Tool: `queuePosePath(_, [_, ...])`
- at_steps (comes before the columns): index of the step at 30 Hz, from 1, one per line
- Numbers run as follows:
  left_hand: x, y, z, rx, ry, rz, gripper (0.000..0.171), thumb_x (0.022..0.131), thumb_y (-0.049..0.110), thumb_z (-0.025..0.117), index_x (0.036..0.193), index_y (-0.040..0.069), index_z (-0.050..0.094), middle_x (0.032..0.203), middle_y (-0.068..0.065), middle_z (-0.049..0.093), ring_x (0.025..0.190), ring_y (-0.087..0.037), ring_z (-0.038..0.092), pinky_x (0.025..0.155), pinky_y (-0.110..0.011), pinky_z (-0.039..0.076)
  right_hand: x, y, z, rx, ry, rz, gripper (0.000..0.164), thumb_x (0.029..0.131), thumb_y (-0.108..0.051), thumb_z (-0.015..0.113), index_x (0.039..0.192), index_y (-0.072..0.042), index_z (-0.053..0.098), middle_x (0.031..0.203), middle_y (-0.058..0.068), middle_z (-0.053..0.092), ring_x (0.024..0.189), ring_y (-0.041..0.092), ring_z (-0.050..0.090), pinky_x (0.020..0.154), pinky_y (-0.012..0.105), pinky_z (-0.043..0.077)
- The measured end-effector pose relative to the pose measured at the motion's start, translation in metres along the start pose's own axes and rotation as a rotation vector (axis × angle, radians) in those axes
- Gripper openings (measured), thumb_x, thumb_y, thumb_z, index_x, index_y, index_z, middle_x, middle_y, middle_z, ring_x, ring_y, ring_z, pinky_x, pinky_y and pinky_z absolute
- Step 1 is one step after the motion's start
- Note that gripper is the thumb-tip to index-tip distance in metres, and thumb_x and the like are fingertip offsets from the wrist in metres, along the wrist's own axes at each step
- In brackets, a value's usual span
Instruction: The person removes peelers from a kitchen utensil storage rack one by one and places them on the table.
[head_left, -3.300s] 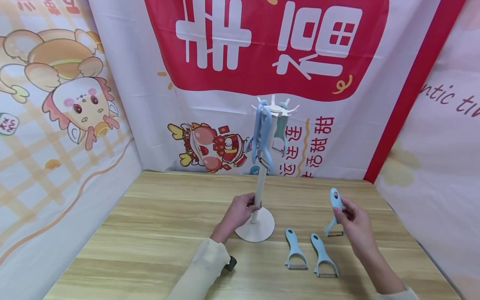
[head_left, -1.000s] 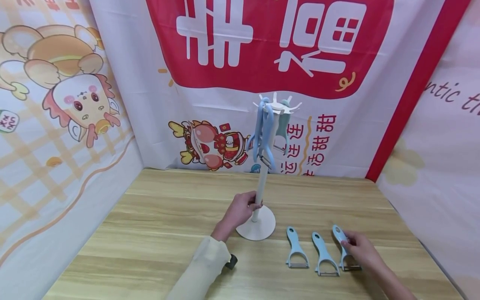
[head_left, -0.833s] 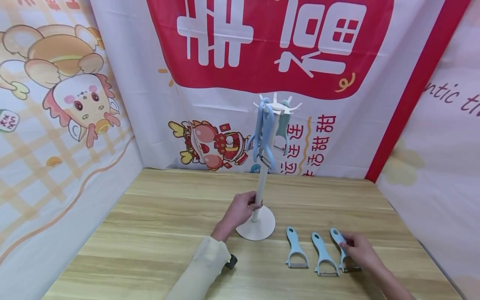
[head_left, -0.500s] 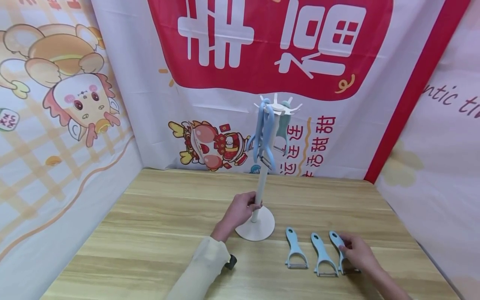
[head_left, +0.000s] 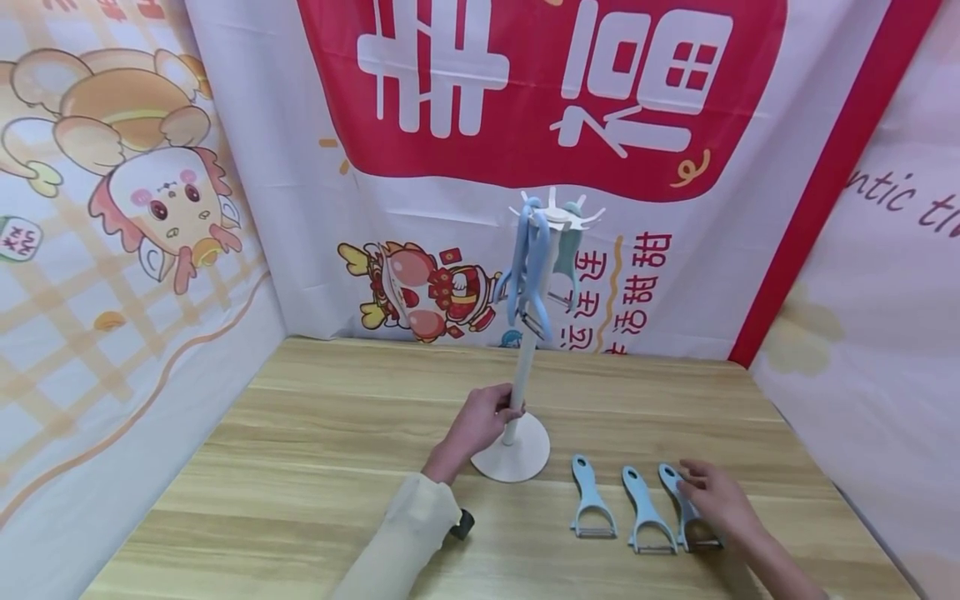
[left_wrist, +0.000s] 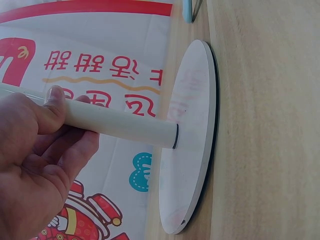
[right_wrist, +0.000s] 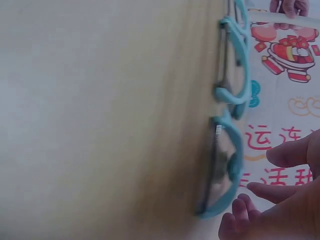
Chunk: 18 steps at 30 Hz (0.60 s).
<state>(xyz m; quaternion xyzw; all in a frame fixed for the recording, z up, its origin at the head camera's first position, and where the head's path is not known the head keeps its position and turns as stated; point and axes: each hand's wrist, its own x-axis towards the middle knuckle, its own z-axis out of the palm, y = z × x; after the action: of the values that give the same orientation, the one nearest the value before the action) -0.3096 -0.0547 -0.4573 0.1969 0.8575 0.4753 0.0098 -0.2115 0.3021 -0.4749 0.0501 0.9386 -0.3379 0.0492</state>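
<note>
My left hand (head_left: 480, 421) grips the pole (head_left: 523, 367) of a white hook stand just above its round base (left_wrist: 187, 165). Several blue peelers (head_left: 536, 262) hang from hooks at its top, partly covering one another, beside a green peeler (head_left: 567, 252). Three light-blue Y-shaped peelers lie in a row on the table: a left one (head_left: 585, 481), a middle one (head_left: 640, 497) and a right one (head_left: 669, 479). Over the right one is my right hand (head_left: 718, 502), thumb and fingers apart, nothing held between them; it partly hides that peeler's lower end.
The wooden table (head_left: 315, 467) meets a printed cloth backdrop (head_left: 315, 250) behind the stand. Printed cloths also hang at the left (head_left: 225, 358) and right (head_left: 847, 350). A small black object (head_left: 462, 525) shows at my left sleeve.
My right hand has lowered the held peeler to the table beside the other two, shifted it slightly left, and let go. My left hand has stayed on the pole.
</note>
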Motion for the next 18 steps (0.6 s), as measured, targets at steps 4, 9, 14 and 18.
queuePosePath(4, [0.0,-0.001,0.001,0.009,0.005,0.009,0.012,0.098,0.009,0.062,0.107,0.013,0.068,0.102,-0.001,0.072,0.103,-0.018,0.068,0.099,-0.045,0.055,0.0,-0.007,-0.008,0.028,0.005,-0.022,0.051,0.1,-0.016,0.052,0.141,0.012,0.043,0.142,0.039,0.044,0.126,0.054,0.048,0.1,0.061,0.047])
queuePosePath(9, [0.0,0.001,0.001,0.008,0.004,0.008,0.012,0.098,0.009,0.062,0.109,0.009,0.068,0.102,-0.002,0.072,0.103,-0.019,0.068,0.099,-0.046,0.055,0.0,-0.019,-0.012,0.087,0.032,-0.047,0.048,0.101,-0.014,0.052,0.142,0.011,0.044,0.141,0.034,0.049,0.125,0.047,0.053,0.098,0.047,0.053])
queuePosePath(14, [0.0,0.001,0.001,0.008,0.0,0.007,0.015,0.098,0.009,0.062,0.112,0.005,0.067,0.102,-0.003,0.072,0.103,-0.021,0.067,0.099,-0.047,0.055,-0.001,-0.03,-0.013,0.124,0.078,-0.09,0.045,0.1,-0.011,0.055,0.139,0.01,0.049,0.135,0.031,0.056,0.118,0.037,0.059,0.081,0.018,0.051])
queuePosePath(18, [0.0,0.0,0.001,0.007,0.0,0.002,0.016,0.098,0.009,0.062,0.113,0.005,0.067,0.103,-0.002,0.072,0.103,-0.02,0.067,0.1,-0.047,0.055,-0.001,-0.039,-0.014,0.143,0.086,-0.106,0.045,0.1,-0.013,0.056,0.14,0.007,0.049,0.135,0.029,0.057,0.119,0.037,0.057,0.086,0.023,0.052])
